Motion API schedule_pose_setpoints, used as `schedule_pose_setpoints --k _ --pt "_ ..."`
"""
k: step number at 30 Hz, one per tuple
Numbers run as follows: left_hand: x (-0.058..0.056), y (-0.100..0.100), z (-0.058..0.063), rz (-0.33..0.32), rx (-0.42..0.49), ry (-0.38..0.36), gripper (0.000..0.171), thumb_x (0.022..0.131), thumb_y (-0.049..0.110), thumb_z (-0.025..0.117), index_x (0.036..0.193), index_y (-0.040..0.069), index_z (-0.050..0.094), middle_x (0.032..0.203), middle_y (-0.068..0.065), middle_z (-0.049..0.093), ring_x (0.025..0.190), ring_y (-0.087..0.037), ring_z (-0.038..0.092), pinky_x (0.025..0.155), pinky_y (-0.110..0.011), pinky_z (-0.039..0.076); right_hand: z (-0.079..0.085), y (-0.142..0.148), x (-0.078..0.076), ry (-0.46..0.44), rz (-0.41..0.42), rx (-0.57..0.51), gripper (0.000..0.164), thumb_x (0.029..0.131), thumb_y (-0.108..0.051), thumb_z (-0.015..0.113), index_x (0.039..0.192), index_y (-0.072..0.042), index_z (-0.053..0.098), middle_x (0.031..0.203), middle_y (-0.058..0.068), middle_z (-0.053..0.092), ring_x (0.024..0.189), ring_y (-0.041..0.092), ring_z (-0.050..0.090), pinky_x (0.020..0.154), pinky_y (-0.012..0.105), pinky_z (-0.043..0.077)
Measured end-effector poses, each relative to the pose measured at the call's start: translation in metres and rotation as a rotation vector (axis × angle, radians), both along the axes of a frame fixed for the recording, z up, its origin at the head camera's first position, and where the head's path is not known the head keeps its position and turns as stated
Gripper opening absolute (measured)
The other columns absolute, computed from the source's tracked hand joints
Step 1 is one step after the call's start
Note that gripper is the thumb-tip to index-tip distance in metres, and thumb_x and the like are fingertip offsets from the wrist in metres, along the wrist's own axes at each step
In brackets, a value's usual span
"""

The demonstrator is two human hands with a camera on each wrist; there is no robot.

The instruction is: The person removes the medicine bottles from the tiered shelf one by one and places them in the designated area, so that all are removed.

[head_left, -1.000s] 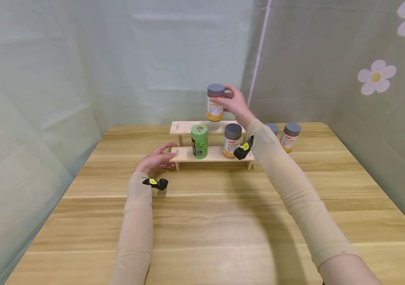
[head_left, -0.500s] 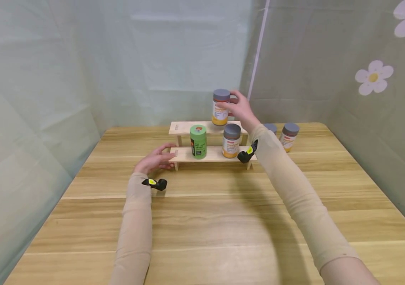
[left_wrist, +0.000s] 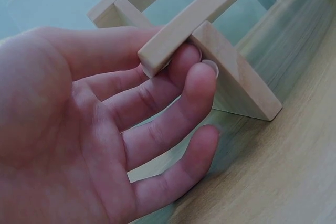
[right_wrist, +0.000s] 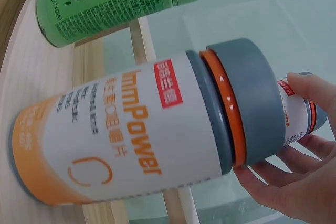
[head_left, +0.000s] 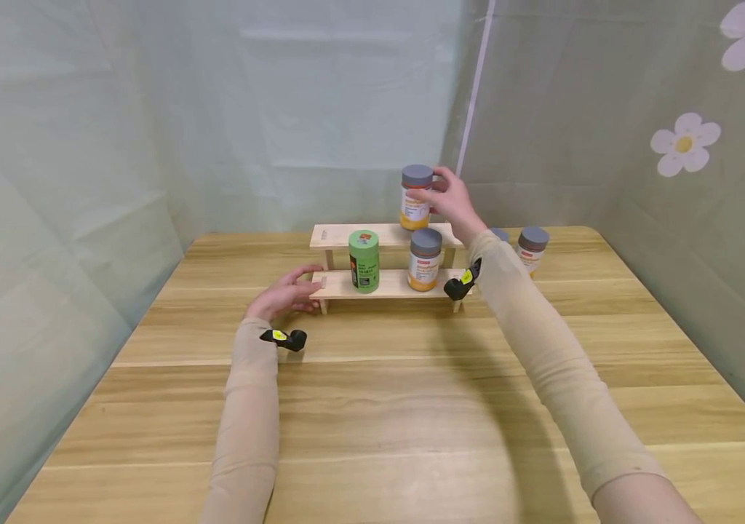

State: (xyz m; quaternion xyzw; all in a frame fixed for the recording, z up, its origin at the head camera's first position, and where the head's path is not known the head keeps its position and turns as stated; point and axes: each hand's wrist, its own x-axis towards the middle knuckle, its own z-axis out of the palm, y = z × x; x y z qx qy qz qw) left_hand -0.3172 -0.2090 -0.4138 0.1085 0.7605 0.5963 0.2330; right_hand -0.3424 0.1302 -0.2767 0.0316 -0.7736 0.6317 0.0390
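Observation:
My right hand (head_left: 456, 202) holds a supplement bottle (head_left: 415, 207) with a grey lid and a white and yellow label at the upper tier, right of its middle. Whether its base touches the plank, I cannot tell. On the lower tier stand a similar bottle (head_left: 424, 266) and a green bottle (head_left: 364, 269), both upright. In the right wrist view the lower grey-lidded bottle (right_wrist: 131, 135) partly hides the held one (right_wrist: 295, 111). My left hand (head_left: 283, 295) grips the left end of the two-tier wooden shelf (head_left: 395, 287), fingers curled at its lower plank (left_wrist: 181, 24).
Right of the shelf, another grey-lidded bottle (head_left: 532, 247) stands on the wooden table (head_left: 372, 407); one more (head_left: 500, 234) is mostly hidden behind the right forearm. Pale cloth walls (head_left: 346, 109) stand behind and at both sides.
My right hand has carried the bottle to the right, with a slight lowering at first, along the upper tier. The left hand keeps its place on the shelf end.

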Motion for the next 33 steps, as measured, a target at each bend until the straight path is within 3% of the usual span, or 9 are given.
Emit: schedule_pose_setpoints --k 21,27,33 --pt "0.001 -0.004 0.0 -0.014 0.012 0.007 0.06 0.101 0.023 0.052 0.152 0.014 0.023 0.105 0.001 0.061 0.083 -0.013 0.064 0.08 -0.029 0.053 -0.005 0.017 0.006 0.011 -0.03 -0.089 0.056 0.087 -0.02 0.071 0.137 -0.015 0.047 0.138 0.014 0.055 0.116 0.023 0.056 0.097 0.042 0.047" --pt "0.003 -0.003 0.0 -0.013 0.008 0.005 0.06 0.101 0.024 0.052 0.152 0.015 0.023 0.109 -0.001 0.06 0.083 -0.012 0.064 0.08 -0.029 0.053 -0.005 0.022 0.009 0.007 -0.043 -0.118 0.062 0.087 -0.02 0.072 0.141 -0.014 0.043 0.139 0.014 0.053 0.118 0.021 0.055 0.096 0.039 0.046" --pt "0.002 -0.003 0.001 -0.008 0.026 0.0 0.059 0.1 0.021 0.053 0.151 0.014 0.025 0.098 0.005 0.064 0.08 -0.013 0.065 0.079 -0.029 0.053 -0.005 0.028 0.01 0.013 -0.066 -0.146 0.068 0.086 -0.024 0.072 0.144 -0.014 0.038 0.141 0.013 0.051 0.12 0.02 0.052 0.098 0.038 0.046"
